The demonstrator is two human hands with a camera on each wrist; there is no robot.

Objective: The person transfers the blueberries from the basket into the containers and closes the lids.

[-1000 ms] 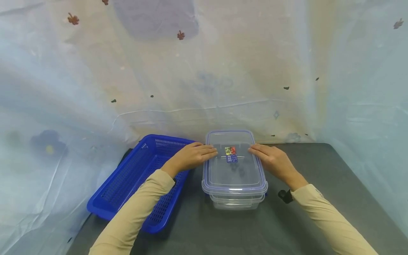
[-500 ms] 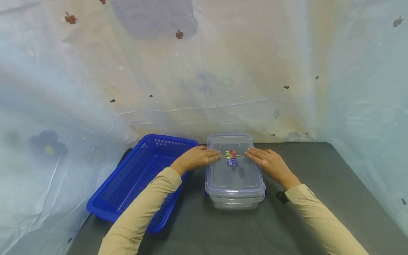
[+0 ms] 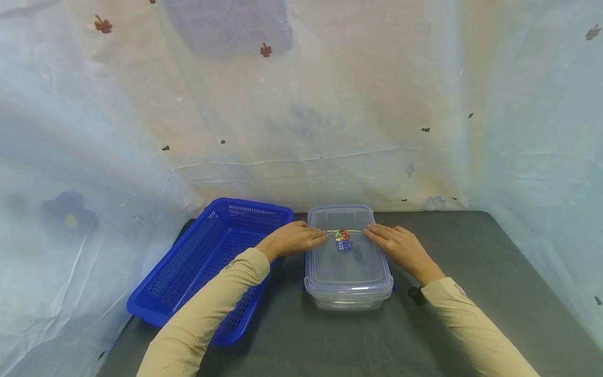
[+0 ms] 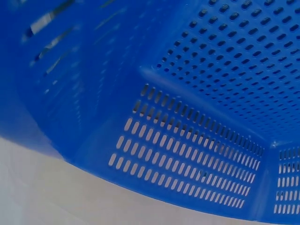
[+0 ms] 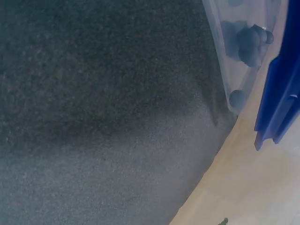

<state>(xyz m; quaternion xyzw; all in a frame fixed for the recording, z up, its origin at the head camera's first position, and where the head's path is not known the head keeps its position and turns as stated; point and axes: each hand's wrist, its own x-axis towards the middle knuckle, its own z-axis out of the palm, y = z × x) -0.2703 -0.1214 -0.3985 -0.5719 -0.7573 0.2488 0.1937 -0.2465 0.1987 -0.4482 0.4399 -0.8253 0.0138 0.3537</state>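
Over the last second the lid sank onto the clear box; left hand and right hand pressed it, fingers flat, suggesting it was seating.

You get soft, even light in the head view, filtering through the pale sheet behind the table, with warmer patches in the middle and cooler blue at both sides. Shadows are faint: a soft dark band lies on the table under the box and beside the sleeves. A small white glare streak sits on the lid's near edge. Straight lines bow toward the corners, and the sheet's prints look smeared. Your left wrist view is sharp on the basket wall but overexposed below it. Your right wrist view is grainy and dim across the table, blurred at the box corner.
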